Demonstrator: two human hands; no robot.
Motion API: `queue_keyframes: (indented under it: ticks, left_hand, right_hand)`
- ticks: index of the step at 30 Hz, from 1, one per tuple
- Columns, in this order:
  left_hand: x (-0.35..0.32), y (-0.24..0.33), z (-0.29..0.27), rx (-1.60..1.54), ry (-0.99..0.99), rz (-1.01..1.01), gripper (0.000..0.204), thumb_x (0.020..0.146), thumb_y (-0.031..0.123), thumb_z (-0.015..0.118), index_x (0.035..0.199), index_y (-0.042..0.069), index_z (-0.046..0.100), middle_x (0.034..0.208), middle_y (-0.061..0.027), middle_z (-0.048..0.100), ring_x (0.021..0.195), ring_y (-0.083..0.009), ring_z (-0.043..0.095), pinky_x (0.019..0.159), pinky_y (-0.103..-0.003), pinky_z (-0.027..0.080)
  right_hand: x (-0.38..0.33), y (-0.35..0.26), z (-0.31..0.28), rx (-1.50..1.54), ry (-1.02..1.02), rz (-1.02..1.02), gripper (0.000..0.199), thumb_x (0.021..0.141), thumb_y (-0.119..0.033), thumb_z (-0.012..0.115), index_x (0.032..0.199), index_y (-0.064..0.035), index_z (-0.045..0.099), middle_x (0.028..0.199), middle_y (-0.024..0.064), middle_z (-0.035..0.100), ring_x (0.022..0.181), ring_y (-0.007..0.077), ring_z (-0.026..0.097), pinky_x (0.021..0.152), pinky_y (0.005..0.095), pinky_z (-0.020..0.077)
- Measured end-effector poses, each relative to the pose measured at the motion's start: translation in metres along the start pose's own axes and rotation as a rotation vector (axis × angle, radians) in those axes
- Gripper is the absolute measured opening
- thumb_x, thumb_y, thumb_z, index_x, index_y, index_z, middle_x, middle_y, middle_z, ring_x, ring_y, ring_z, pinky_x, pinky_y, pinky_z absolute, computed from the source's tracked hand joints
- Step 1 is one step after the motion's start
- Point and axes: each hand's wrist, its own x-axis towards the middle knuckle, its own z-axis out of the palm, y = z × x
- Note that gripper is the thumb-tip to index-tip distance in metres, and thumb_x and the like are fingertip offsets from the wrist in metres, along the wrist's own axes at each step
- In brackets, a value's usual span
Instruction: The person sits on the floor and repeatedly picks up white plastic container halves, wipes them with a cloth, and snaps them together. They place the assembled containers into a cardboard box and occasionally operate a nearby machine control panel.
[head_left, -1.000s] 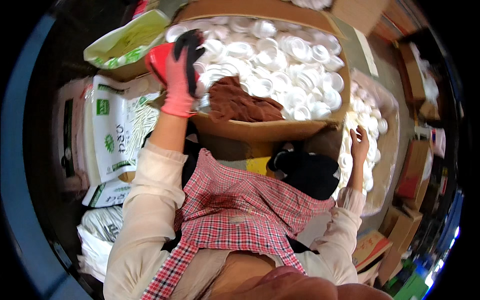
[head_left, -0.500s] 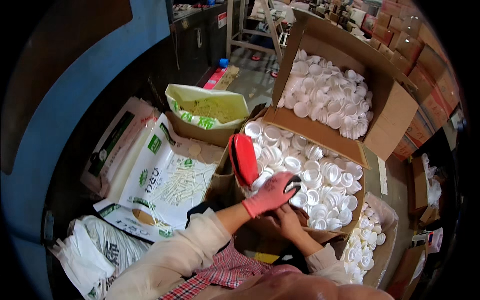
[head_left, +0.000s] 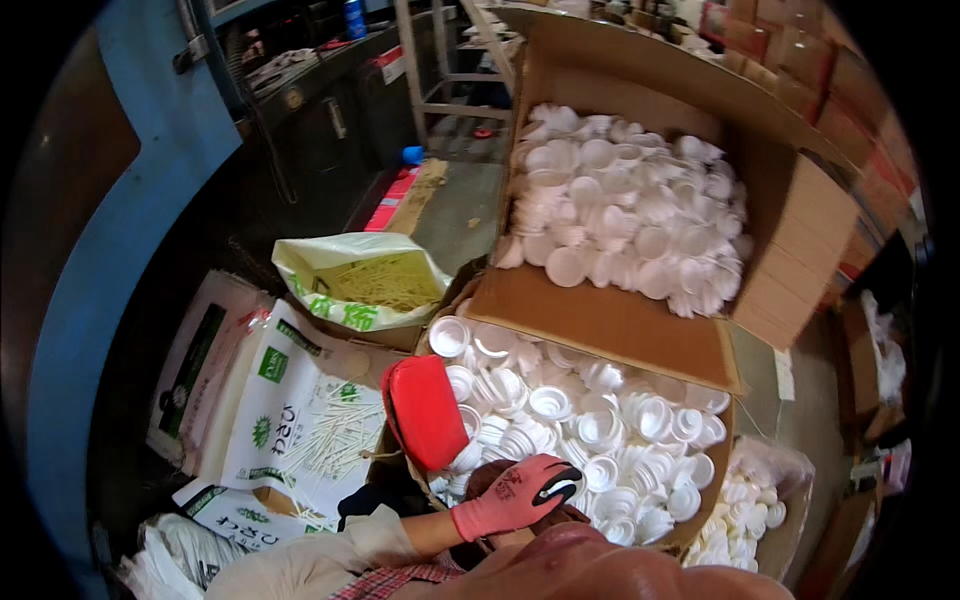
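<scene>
My left hand (head_left: 520, 495), in a pink glove with dark fingertips, is over the near edge of a carton of white plastic caps (head_left: 600, 425). Its fingers curl inward, and whatever lies in them is hard to make out. A dark brownish-red thing (head_left: 490, 474), possibly a glove, shows beside and below that hand. My right hand is mostly hidden behind the left hand and my own body, so its fingers cannot be seen. A red pouch (head_left: 428, 412) rests at the carton's left side, against the caps.
Behind, a tilted open carton (head_left: 600, 345) holds more white caps. On the left, white sticks (head_left: 335, 435) lie on printed plastic sheeting, with a bag of yellowish sticks (head_left: 375, 285) beyond. Cream caps (head_left: 745, 520) fill a lined box at right. A ladder (head_left: 465, 75) stands farther back.
The view has shifted, so the cartons sit lower and look nearer. My left hand is now closer to my body, and my right forearm, bare and visible before, is mostly hidden.
</scene>
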Motion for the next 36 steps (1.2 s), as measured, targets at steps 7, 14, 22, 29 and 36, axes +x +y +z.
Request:
queue_keyframes:
  ticks: [7,14,22,29,36]
  left_hand:
    - [0.048,-0.020,-0.115,0.269,0.633,-0.099,0.024,0.073,0.009,0.064,0.095,0.000,0.061,0.086,-0.0178,0.061,0.081,-0.0345,0.059,0.072,-0.038,0.046]
    - [0.160,0.047,-0.448,1.407,0.584,-0.041,0.064,0.076,0.029,0.063,0.125,-0.006,0.042,0.104,-0.0206,0.056,0.096,-0.0328,0.055,0.084,-0.040,0.045]
    - [0.329,0.181,-0.727,1.719,0.737,-0.747,0.074,0.085,0.048,0.048,0.140,0.004,0.027,0.101,-0.0133,0.065,0.094,-0.0270,0.062,0.082,-0.038,0.048]
    - [0.363,0.184,-0.779,1.566,0.717,-0.932,0.062,0.090,0.023,0.039,0.145,0.009,0.016,0.123,-0.0129,0.056,0.108,-0.0293,0.058,0.089,-0.037,0.047]
    - [0.370,0.181,-0.785,1.567,0.632,-0.926,0.065,0.088,0.021,0.041,0.145,0.005,0.013,0.119,-0.0160,0.058,0.104,-0.0291,0.060,0.087,-0.038,0.047]
  right_hand:
    - [0.011,-0.023,-0.023,-0.029,0.025,0.100,0.032,0.076,-0.012,0.058,0.107,-0.0056,0.059,0.097,0.0112,0.054,0.088,0.0290,0.050,0.073,0.0392,0.0401]
    - [0.001,-0.032,-0.003,-0.173,-0.017,0.184,0.034,0.077,-0.015,0.053,0.110,-0.0087,0.055,0.103,0.0092,0.053,0.094,0.0267,0.049,0.078,0.0406,0.0382]
    - [0.010,-0.076,-0.038,-0.313,-0.358,0.531,0.051,0.079,-0.022,0.054,0.128,-0.0090,0.042,0.124,0.0102,0.045,0.112,0.0300,0.042,0.088,0.0484,0.0364]
    - [0.024,-0.077,-0.040,-0.184,-0.390,0.716,0.052,0.075,-0.023,0.061,0.123,-0.0056,0.049,0.120,0.0143,0.051,0.110,0.0322,0.048,0.089,0.0458,0.0396]
    - [0.047,-0.073,-0.058,-0.176,-0.392,0.741,0.052,0.075,-0.022,0.061,0.122,-0.0052,0.049,0.119,0.0153,0.051,0.109,0.0334,0.048,0.089,0.0460,0.0397]
